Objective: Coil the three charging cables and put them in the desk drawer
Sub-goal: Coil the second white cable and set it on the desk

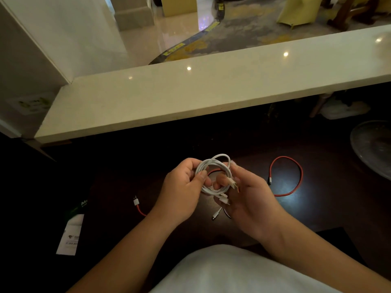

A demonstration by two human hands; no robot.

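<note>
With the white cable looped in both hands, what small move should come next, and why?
Probably tuck the loose plug end through the white coil to lock it. The left hand and right hand both grip the coil, its tail dangles free, and the red cable lies uncoiled on the desk.

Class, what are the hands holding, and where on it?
Both hands, left and right, hold the coiled white cable by opposite sides of its loop.

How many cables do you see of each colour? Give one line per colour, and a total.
White: 1, the white coil held by the left hand and the right hand.
Red: at least 1, the red cable on the desk; the red end may be the same cable.
Total: 2 for certain.
</note>
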